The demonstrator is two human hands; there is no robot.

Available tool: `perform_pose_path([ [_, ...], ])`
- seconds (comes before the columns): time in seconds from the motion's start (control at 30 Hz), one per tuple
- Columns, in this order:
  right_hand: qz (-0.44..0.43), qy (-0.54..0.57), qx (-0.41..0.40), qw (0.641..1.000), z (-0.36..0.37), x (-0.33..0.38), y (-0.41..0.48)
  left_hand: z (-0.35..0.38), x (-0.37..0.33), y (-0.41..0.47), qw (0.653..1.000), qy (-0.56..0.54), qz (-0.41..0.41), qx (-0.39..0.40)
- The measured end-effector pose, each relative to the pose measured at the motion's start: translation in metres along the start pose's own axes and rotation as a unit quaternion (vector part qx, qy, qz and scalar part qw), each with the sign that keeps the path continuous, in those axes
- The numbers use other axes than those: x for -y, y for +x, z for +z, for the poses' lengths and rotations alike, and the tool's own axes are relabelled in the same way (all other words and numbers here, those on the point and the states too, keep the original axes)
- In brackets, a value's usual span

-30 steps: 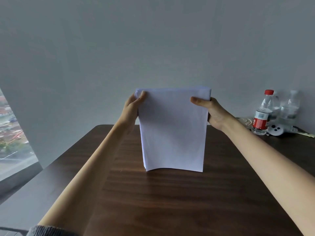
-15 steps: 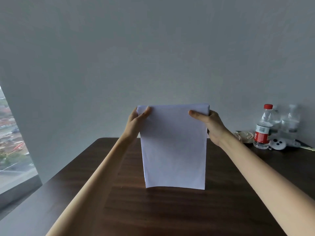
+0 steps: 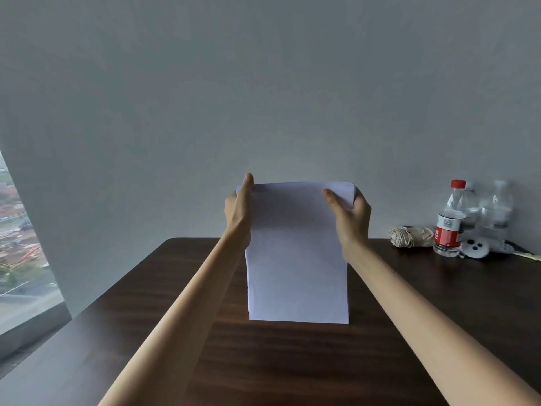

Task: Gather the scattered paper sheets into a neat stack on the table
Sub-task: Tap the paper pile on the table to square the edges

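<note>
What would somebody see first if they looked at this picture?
First, the white paper stack standing upright on its bottom edge in the middle of the dark wooden table, with the left hand and right hand gripping its top corners. Next, the red-capped water bottle at the back right by the wall.

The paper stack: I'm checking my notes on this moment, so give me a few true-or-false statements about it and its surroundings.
1. The paper stack stands upright, bottom edge on the table. True.
2. Only the left hand holds it. False: the right hand grips the other top corner.
3. A red-capped bottle stands at the table's far right. True.
4. Loose sheets lie scattered on the table. False: none visible.
</note>
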State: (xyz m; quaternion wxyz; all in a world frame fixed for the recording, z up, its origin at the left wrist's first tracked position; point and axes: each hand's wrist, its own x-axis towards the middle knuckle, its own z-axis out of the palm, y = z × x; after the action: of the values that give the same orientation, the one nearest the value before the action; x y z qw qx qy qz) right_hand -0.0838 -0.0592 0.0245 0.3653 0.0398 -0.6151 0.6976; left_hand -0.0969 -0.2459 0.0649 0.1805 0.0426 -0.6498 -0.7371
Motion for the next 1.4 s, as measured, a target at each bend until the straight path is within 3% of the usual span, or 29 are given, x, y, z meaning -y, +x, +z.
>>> perform_pose_path([
  [0.23,-0.060,-0.033,0.014,0.998,0.000,0.007,-0.005,-0.001,-0.009,-0.002,0.999,-0.006,-0.015,-0.037],
  [0.33,-0.068,-0.015,0.027,0.997,-0.010,0.013,-0.003,-0.014,-0.007,-0.005,0.997,0.009,0.030,0.067],
  [0.4,-0.070,0.000,0.023,0.997,-0.014,0.014,-0.001,-0.029,0.002,-0.004,0.974,0.016,0.101,0.201],
  [0.47,-0.062,0.011,0.019,0.998,-0.014,0.015,-0.002,-0.044,0.017,-0.001,0.953,0.006,0.112,0.282],
  [0.63,-0.040,0.030,0.035,0.998,-0.013,0.015,0.001,-0.047,0.050,0.000,0.931,0.011,-0.006,0.365],
  [0.77,-0.072,-0.040,0.073,0.994,-0.023,0.017,0.009,-0.042,0.058,0.001,0.936,0.001,-0.040,0.351],
  [0.87,-0.201,-0.209,0.094,0.953,-0.032,0.027,0.010,-0.043,0.059,-0.001,0.939,-0.017,-0.040,0.342],
  [0.97,-0.402,-0.407,0.157,0.805,-0.048,0.036,0.016,-0.044,0.059,-0.001,0.936,-0.021,-0.044,0.348],
  [1.0,-0.437,-0.436,0.166,0.769,-0.052,0.039,0.017,-0.045,0.058,-0.001,0.935,-0.019,-0.047,0.350],
  [1.03,-0.456,-0.444,0.160,0.754,-0.056,0.042,0.016,-0.045,0.058,-0.002,0.935,-0.017,-0.049,0.352],
  [1.13,-0.465,-0.444,0.131,0.755,-0.061,0.051,0.014,-0.046,0.057,-0.004,0.934,-0.022,-0.059,0.351],
  [1.33,-0.437,-0.460,0.158,0.757,-0.060,0.053,0.017,-0.047,0.057,-0.008,0.932,-0.040,-0.075,0.352],
  [1.4,-0.405,-0.444,0.174,0.780,-0.060,0.053,0.017,-0.049,0.056,-0.010,0.931,-0.040,-0.079,0.355],
])
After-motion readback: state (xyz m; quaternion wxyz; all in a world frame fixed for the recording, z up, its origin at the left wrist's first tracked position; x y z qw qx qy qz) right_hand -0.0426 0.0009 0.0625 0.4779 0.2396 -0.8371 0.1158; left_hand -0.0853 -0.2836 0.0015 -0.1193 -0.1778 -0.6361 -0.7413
